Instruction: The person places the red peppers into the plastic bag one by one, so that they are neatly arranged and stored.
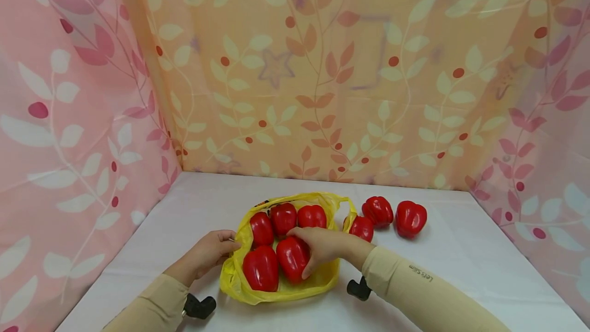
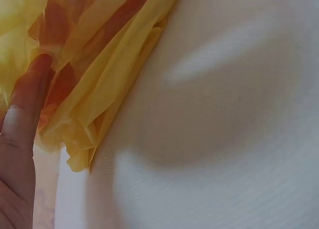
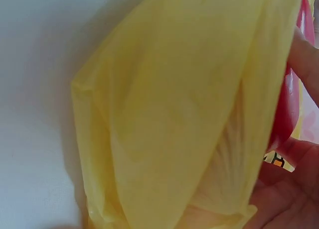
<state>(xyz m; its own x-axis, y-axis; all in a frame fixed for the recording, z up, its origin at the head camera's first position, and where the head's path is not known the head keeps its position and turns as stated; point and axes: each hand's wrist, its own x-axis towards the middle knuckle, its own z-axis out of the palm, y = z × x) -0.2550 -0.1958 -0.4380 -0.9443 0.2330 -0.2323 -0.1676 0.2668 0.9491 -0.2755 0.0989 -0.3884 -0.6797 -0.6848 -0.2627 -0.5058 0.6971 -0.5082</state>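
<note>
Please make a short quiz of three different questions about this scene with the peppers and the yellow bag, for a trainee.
1. True or false: the right hand grips a red pepper inside the yellow plastic bag.
2. How many red peppers lie on the table fully outside the bag?
A) one B) two C) five
3. Fill in: the left hand holds the bag's ____ edge.

Key:
1. True.
2. B; a third sits at the bag's handle, partly hidden.
3. Left.
</note>
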